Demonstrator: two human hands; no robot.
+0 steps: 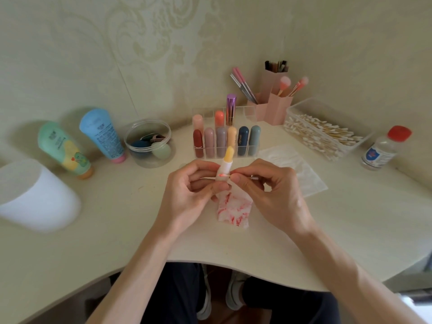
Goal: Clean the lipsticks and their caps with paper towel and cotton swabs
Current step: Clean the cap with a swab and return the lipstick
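Head view, near the front edge of the counter [117, 230]: gripping yellow lipstick [228, 160] upright in left fingers [201, 168], pinching cotton swab [254, 178] against its base with right fingers [247, 170], above stained paper towel [233, 209], with open room on both sides.

Brightness: soft, even daylight; nothing blown out, no glare.
Light source: from the side of the right hand [275, 195].
Shadows: faint, cast on the wall [70, 66] beyond the tubes [100, 134] left of the left hand [187, 195].
Blur: white cylinder [35, 195] far left of that hand is smeared.
Distortion: desk [117, 230] edge below both hands bows strongly.
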